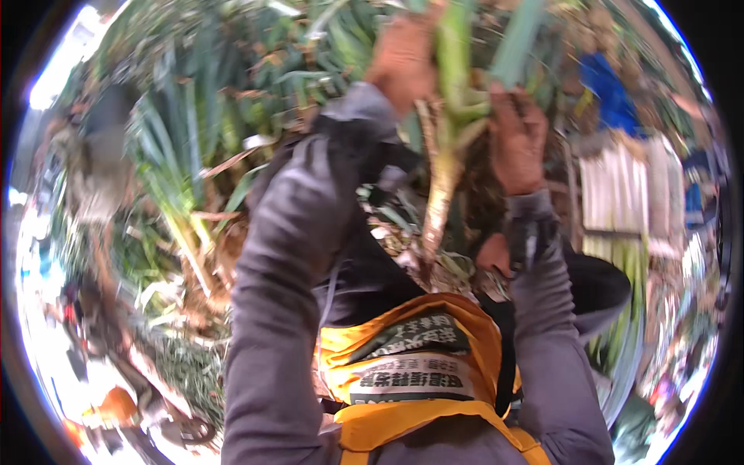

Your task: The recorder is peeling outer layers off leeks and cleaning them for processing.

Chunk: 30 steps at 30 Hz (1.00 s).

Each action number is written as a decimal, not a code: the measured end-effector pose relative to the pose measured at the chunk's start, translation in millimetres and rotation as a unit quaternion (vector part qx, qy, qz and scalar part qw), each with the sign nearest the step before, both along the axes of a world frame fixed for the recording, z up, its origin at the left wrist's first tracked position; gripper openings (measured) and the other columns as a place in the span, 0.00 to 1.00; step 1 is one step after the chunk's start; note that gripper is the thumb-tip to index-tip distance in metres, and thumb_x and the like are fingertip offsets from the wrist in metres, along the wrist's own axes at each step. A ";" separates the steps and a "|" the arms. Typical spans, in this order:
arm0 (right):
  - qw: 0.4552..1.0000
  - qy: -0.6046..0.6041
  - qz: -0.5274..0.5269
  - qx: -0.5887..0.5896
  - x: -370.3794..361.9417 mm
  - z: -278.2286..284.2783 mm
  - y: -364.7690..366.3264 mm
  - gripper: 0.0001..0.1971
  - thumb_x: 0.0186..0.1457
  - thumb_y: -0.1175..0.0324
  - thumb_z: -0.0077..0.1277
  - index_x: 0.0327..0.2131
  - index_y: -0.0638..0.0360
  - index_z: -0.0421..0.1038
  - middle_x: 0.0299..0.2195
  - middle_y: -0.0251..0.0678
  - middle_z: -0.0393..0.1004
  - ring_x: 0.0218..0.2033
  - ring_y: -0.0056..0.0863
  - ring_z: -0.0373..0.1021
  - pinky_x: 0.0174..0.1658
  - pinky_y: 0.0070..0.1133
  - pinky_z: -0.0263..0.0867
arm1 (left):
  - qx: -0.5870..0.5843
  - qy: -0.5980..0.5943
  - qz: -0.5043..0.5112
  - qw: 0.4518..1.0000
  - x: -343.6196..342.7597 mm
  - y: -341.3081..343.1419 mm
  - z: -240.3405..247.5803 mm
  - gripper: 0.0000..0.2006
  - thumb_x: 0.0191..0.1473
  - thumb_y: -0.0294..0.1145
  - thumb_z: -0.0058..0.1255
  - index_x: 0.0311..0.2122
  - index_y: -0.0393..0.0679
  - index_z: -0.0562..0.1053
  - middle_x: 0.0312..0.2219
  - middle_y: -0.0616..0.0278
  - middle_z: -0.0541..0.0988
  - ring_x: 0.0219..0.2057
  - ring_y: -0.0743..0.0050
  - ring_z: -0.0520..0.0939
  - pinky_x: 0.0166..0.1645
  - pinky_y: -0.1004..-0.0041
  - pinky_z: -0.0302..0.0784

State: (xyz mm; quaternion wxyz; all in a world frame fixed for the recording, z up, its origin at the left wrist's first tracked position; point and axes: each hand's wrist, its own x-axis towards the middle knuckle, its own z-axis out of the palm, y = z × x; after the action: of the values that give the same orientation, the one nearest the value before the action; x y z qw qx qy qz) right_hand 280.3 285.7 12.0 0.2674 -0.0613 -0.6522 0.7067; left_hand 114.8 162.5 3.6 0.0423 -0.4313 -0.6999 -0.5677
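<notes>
at upper centre, the right hand [518,143] pinches a green leaf [518,46] between its fingers; the left hand [404,66] is blurred, grip unclear; uneven pulling could tear the leek [442,186].

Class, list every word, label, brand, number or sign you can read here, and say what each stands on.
Orange apron, upper dark band: pale characters, wording not copied here.
Same apron, grey band below: dark characters in two rows, the upper row smaller; also not copied.
Blue thing at right: too blurred to tell whether it bears print.
Leek: no print shows.
</notes>
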 end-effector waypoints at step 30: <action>0.781 0.069 0.149 0.602 6.6 -36.2 -13.1 0.06 0.59 0.73 0.47 0.39 0.60 0.70 0.34 0.37 0.71 0.35 0.33 0.72 0.38 0.30 0.72 | 0.338 -0.413 -0.068 0.843 -24.7 -50.4 54.2 0.26 0.65 0.52 0.35 0.47 0.35 0.68 0.34 0.53 0.75 0.33 0.64 0.75 0.41 0.66 0.74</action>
State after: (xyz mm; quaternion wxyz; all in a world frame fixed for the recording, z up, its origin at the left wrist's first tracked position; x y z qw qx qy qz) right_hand 286.9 272.6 -24.2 0.1856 0.2590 -0.9258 0.2033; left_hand 90.2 112.1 57.8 -0.1466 -0.1622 -0.3860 -0.8962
